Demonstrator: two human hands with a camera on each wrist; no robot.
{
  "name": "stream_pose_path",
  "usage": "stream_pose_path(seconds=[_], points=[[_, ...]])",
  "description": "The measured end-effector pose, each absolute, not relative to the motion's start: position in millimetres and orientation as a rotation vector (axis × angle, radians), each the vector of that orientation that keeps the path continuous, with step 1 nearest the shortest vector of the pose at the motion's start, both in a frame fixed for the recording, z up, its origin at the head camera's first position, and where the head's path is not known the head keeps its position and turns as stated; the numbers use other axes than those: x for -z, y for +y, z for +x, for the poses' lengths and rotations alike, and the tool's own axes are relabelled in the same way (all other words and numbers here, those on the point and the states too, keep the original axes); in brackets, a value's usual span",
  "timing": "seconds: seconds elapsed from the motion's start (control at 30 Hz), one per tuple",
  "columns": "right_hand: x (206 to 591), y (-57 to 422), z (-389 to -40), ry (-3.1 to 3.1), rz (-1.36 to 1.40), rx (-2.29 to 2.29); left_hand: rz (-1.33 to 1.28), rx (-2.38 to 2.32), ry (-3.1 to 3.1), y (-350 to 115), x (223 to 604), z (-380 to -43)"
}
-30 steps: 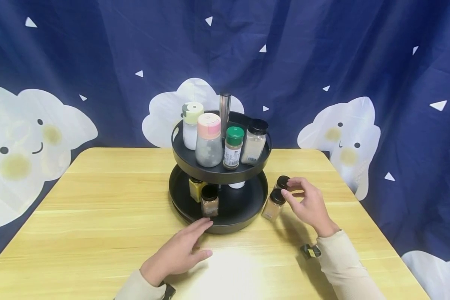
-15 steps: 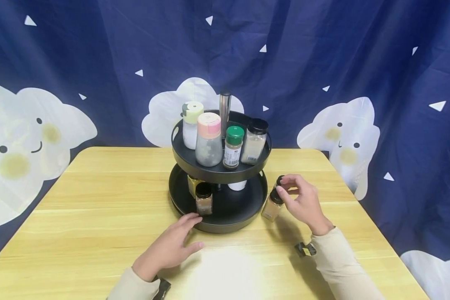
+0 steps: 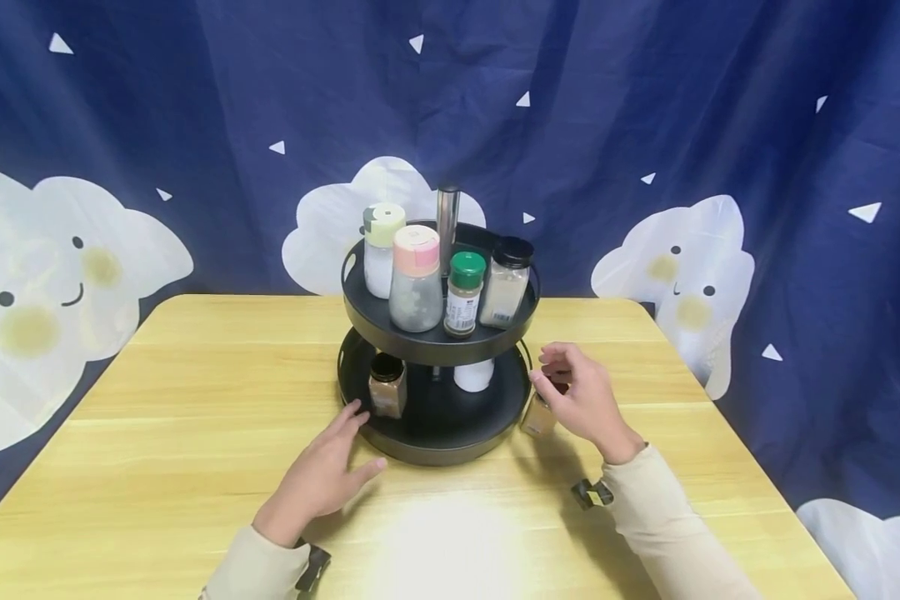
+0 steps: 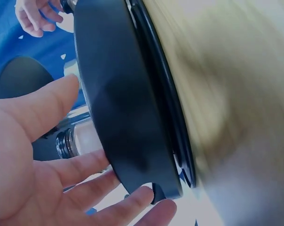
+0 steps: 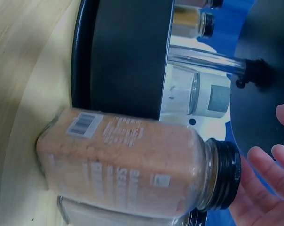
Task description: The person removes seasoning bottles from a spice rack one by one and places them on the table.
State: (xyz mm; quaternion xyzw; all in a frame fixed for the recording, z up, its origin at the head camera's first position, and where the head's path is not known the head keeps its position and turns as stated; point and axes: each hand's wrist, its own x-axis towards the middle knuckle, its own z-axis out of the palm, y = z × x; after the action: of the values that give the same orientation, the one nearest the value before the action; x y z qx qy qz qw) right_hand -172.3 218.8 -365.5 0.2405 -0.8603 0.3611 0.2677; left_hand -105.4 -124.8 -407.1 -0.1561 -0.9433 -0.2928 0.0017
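Note:
A black two-tier turntable rack (image 3: 442, 455) stands on the table. My left hand (image 3: 315, 477) has its fingers extended at the front left rim of the lower tier, with the fingertips on the rim in the left wrist view. Just behind them, a black-lidded jar of brown powder (image 3: 388, 395) stands on that tier. My right hand (image 3: 587, 403) hovers relaxed around the black lid of a square spice jar (image 5: 123, 165), its fingertips beside the lid. This jar stands on the table right by the rack, and a second glass jar (image 5: 109, 214) shows close beside it.
On the upper tier stand a pink-capped shaker (image 3: 417, 287), a yellow-capped shaker (image 3: 379, 265), a green-capped bottle (image 3: 462, 304) and a black-lidded jar (image 3: 505, 292). The lower tier also holds a white container (image 3: 474, 377) and a yellow jar (image 5: 185, 22). A blue curtain (image 3: 570, 125) hangs behind.
The lower tier has turned, carrying the brown jar left and back; the yellow jar is now hidden in the head view. My left hand moved left with the rim. My right hand shifted left over the jars.

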Motion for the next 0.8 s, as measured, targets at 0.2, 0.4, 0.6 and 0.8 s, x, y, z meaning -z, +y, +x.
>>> stream_pose_path(seconds=[0.2, 0.4, 0.6, 0.8], points=[[362, 209, -175, -2.340, 0.659, -1.017, -0.439, 0.930, -2.983, -129, 406, -108], [358, 198, -181, -2.415, 0.648, -1.032, -0.422, 0.943, -2.990, -131, 406, -112], [360, 189, -186, -2.466, 0.632, -1.053, -0.425, 0.927, -2.986, -133, 406, -113], [365, 185, -185, -2.482, 0.614, -1.062, -0.660, 0.960, -2.872, -130, 410, -106]])
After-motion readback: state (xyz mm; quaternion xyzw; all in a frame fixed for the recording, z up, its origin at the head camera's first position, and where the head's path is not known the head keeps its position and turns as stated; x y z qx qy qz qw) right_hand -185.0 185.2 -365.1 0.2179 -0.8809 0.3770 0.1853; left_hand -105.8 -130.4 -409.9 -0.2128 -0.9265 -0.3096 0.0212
